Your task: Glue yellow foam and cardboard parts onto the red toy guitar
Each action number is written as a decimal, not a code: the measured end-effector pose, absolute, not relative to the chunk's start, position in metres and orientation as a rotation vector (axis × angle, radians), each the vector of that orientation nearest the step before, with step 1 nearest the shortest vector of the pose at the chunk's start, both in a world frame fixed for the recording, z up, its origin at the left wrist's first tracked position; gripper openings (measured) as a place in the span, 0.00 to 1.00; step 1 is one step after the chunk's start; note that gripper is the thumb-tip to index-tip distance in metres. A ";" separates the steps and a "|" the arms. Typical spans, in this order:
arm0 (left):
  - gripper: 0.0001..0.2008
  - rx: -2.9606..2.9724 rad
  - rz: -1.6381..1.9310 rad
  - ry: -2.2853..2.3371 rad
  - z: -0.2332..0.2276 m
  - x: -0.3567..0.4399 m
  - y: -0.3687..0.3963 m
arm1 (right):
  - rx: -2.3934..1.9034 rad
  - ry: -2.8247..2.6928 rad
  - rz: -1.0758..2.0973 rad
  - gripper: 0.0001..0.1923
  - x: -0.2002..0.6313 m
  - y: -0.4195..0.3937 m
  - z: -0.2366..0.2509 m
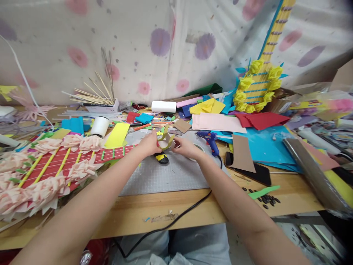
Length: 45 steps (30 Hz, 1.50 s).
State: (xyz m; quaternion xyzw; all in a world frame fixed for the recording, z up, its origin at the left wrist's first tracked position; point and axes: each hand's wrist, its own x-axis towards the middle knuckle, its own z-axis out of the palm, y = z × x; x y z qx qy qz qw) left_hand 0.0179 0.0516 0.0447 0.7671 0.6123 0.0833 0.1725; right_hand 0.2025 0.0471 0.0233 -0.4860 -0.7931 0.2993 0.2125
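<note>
Out over the grey cutting mat, my left hand and my right hand grip opposite sides of a small curved paper piece. Its rims are olive-green and its inside is pale; its exact kind is unclear. Both hands have their fingers closed on it, with several fingertips hidden. Just below the left fingers lies a yellow and black utility knife. A pale ring, perhaps a tape roll, shows partly behind my right wrist. To the right of that hand stands a blue glue gun.
A red paper guitar with pink flowers lies at left; a yellow one leans at back right. Coloured paper, a dark phone, black beads and skewers surround the mat. A black cable crosses the table's front edge.
</note>
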 end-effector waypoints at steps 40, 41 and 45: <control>0.39 2.179 0.242 1.736 0.042 0.016 0.053 | -1.391 -2.167 0.528 0.20 0.207 0.054 0.049; 0.39 2.182 0.238 1.732 0.043 0.016 0.053 | -1.378 -2.188 0.530 0.21 0.208 0.053 0.049; 0.39 2.170 0.212 1.729 0.046 0.017 0.052 | -1.316 -2.236 0.582 0.28 0.210 0.052 0.045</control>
